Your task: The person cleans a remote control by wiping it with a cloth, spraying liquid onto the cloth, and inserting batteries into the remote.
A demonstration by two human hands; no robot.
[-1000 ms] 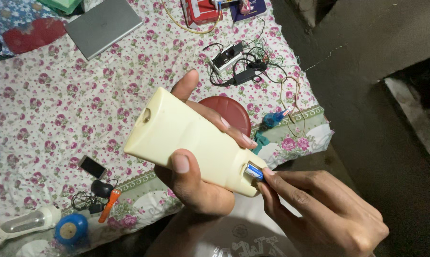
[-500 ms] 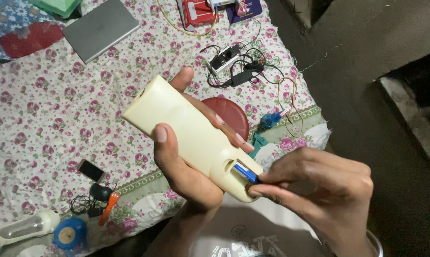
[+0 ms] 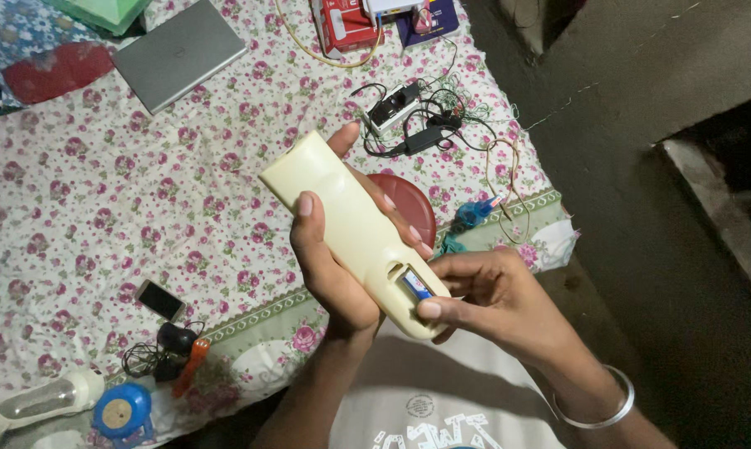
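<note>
- Head view, centre of frame: the left hand (image 3: 330, 274) is wrapped around a cream plastic casing (image 3: 350, 229), thumb on its near face and fingers behind; the casing runs diagonally from upper left to lower right, held in the air above the bed.
- Head view, lower centre: the right hand (image 3: 484, 295) meets the casing's lower end, its thumb pressing on a small blue battery (image 3: 415, 285) seated in an open slot there; fingers curl against the far side of that end.
- Head view, right wrist: a silver bangle (image 3: 596, 407).
- Head view, behind the casing: a dark red round lid (image 3: 409, 204) lies on the floral bedsheet (image 3: 101, 199), partly hidden.
- Head view, bed edge: it runs from lower left toward the right, just beyond the hands; bare grey floor (image 3: 642, 166) lies open to the right.
- Head view, upper frame: a grey laptop (image 3: 180, 51) and tangled cables (image 3: 425, 129), well apart from the hands.
</note>
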